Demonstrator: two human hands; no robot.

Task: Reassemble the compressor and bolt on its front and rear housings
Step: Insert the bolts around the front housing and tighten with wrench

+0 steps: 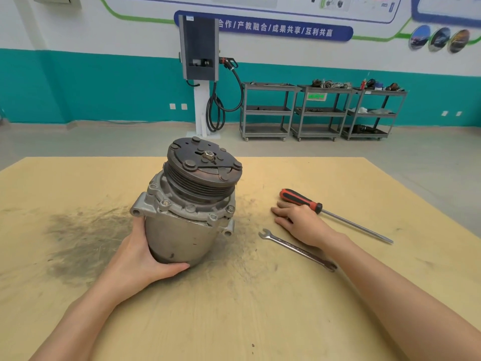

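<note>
1. Nearest us, our left hand (140, 259) cups the lower body of the compressor (187, 209) from about 7 o'clock, fingers and thumb curled round its rounded base.
2. The compressor stands at the centre of the table (260, 321), tilted so its long axis leans toward 1 o'clock, pulley face up. The front housing looks seated, with bolt heads showing round its flange.
3. Our right hand (299, 220) lies at 3 o'clock from the compressor, flat on the table, fingers spread and straight — holding nothing.
4. The wrench (296, 250) lies just beside that hand at its 6 o'clock, open jaw toward the compressor; the screwdriver (325, 212) passes at its 12 o'clock, its handle touching the fingers.
5. We judge the right hand nearer both tools — tightening the flange bolts would fall to it while the left steadies.
</note>
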